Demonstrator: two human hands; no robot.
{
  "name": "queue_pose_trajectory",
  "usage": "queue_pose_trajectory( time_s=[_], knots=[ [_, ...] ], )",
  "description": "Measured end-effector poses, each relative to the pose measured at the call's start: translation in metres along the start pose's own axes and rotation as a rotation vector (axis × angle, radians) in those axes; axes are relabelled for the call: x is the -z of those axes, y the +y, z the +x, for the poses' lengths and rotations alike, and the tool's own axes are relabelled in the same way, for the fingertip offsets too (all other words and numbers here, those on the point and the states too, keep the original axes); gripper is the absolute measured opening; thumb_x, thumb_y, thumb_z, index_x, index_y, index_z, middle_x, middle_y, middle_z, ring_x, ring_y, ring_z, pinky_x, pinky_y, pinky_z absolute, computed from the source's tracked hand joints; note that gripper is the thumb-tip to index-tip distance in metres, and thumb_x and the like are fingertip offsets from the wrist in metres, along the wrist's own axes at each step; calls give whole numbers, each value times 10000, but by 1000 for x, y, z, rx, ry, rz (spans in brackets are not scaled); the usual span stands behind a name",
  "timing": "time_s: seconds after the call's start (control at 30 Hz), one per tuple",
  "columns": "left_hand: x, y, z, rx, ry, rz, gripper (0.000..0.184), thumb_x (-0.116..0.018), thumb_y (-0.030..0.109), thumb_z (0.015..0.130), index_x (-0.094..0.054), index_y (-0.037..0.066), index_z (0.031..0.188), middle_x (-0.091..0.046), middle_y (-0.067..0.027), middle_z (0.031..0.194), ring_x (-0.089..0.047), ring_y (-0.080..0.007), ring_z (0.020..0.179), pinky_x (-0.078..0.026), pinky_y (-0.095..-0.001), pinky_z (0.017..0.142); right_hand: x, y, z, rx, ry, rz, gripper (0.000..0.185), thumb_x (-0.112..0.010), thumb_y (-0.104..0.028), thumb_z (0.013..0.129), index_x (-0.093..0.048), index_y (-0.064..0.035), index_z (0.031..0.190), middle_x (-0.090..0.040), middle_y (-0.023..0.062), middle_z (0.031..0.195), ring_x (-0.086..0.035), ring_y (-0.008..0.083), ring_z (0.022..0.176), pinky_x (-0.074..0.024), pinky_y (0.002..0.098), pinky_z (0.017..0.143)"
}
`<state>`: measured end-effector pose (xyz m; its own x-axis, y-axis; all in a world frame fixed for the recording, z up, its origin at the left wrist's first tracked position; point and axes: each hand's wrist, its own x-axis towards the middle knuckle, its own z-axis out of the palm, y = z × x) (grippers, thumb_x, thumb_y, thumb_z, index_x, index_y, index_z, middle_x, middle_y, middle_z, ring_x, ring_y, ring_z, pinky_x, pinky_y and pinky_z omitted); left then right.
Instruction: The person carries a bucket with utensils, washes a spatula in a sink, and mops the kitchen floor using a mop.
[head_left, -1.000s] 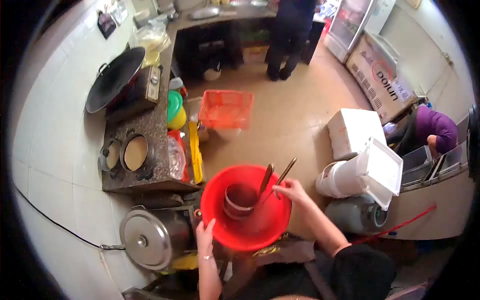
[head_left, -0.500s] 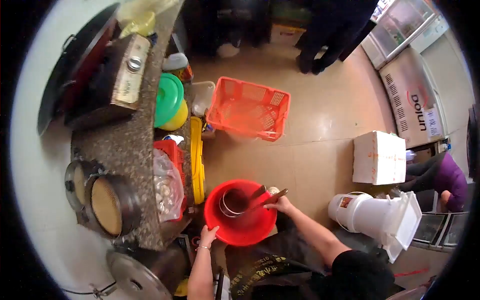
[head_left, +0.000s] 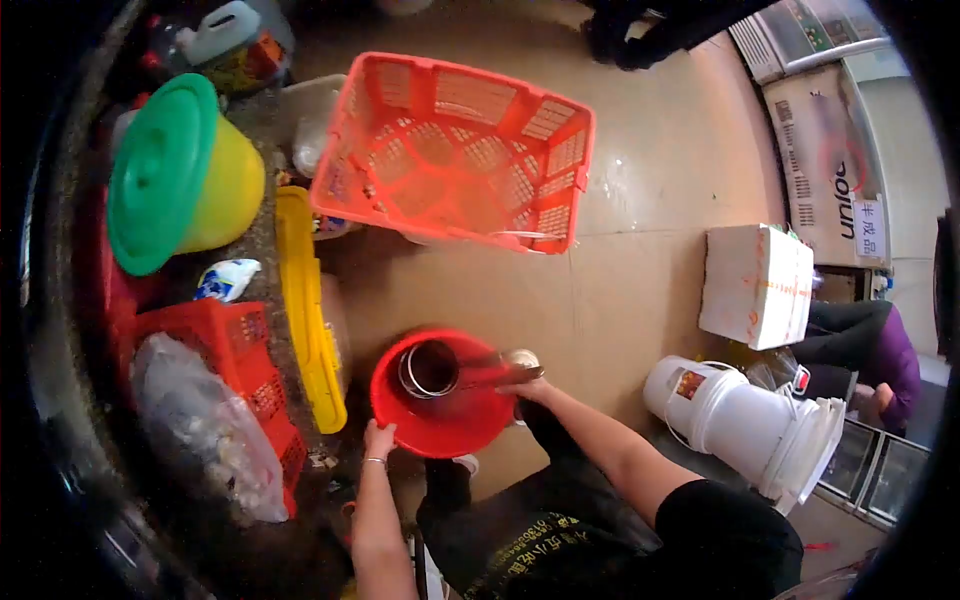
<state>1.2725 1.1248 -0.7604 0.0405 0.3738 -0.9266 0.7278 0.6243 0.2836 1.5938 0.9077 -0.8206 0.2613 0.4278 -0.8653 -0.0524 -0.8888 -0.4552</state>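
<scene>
In the head view, the left hand (head_left: 378,438) pinched the rim of the red basin (head_left: 445,432) before the person's body, a dark pot (head_left: 430,368) sat inside, and the right hand (head_left: 533,388) closed its grip on blurred long handles (head_left: 490,373).

Dim corners, blurred hands, fisheye distortion

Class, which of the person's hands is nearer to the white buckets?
Right. The right hand holds utensil handles at the right edge of the red basin, facing the white buckets; the left hand grips the basin's left rim, farther from them.
</scene>
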Motion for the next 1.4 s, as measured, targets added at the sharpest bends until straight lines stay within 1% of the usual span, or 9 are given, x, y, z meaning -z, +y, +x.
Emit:
queue_pose_trajectory(
  time_s=[0.17,0.33,0.63,0.9,0.97,1.03,1.07,1.1,1.4],
  knots=[
    [-26,2,-45,-225,102,-222,613,-600,118,718,-262,4,1216,-456,-127,1142,-422,-236,1063,-306,-322,925,24,-78,-79,17,-25,-32,850,-746,-432,523,-387,-9,1167,-468,166,1132,-460,245,1031,-363,323,886],
    [-44,44,-217,34,-90,-49,644,-540,106,772,-158,28,1284,-351,-104,1220,-385,-201,1078,-303,-308,912,57,-103,-199,159,-9,-126,560,-695,-290,586,-491,-64,1055,-571,120,931,-544,247,864,-435,337,748],
    [-88,118,-471,14,-409,188,320,-513,177,768,-452,45,1054,-509,-76,977,-503,-193,854,-415,-303,705,196,-76,-416,133,82,-44,278,-596,-251,624,-606,-80,843,-601,122,775,-568,257,712,-438,374,617],
    [-145,203,-556,-208,-439,191,223,-531,195,774,-505,83,965,-543,-55,912,-544,-208,832,-440,-336,715,224,35,-563,-64,639,201,277,-534,-312,674,-622,-91,814,-611,119,792,-578,268,747,-443,380,667],
    [-142,191,-510,-601,-548,385,192,-518,203,785,-508,97,945,-539,-27,881,-530,-179,846,-405,-327,740,189,66,-582,-105,657,184,261,-556,-293,667,-623,-93,821,-613,113,781,-583,252,735,-452,364,670],
    [-137,191,-484,-300,-508,289,162,-520,205,789,-529,92,906,-539,-31,864,-533,-181,816,-417,-323,686,167,82,-614,-119,619,276,246,-581,-275,657,-628,-107,831,-618,97,770,-590,222,720,-462,343,662],
    [-146,199,-506,-281,-474,301,156,-519,203,789,-525,93,900,-535,-30,856,-528,-179,806,-414,-320,678,160,101,-622,144,613,26,235,-579,-277,661,-632,-123,830,-621,84,765,-592,217,698,-465,339,640],
    [-157,206,-529,-276,-458,306,150,-517,200,789,-522,93,894,-531,-29,849,-524,-177,796,-411,-318,670,154,111,-619,-156,399,230,234,-580,-290,660,-636,-135,827,-623,78,775,-592,227,696,-465,342,636],
    [-310,305,-600,-316,-473,411,97,-499,178,785,-491,97,838,-497,-21,781,-484,-156,709,-382,-295,599,270,168,-593,-125,582,310,254,-583,-310,659,-642,-136,834,-626,69,757,-594,230,677,-465,352,628]
  ],
)
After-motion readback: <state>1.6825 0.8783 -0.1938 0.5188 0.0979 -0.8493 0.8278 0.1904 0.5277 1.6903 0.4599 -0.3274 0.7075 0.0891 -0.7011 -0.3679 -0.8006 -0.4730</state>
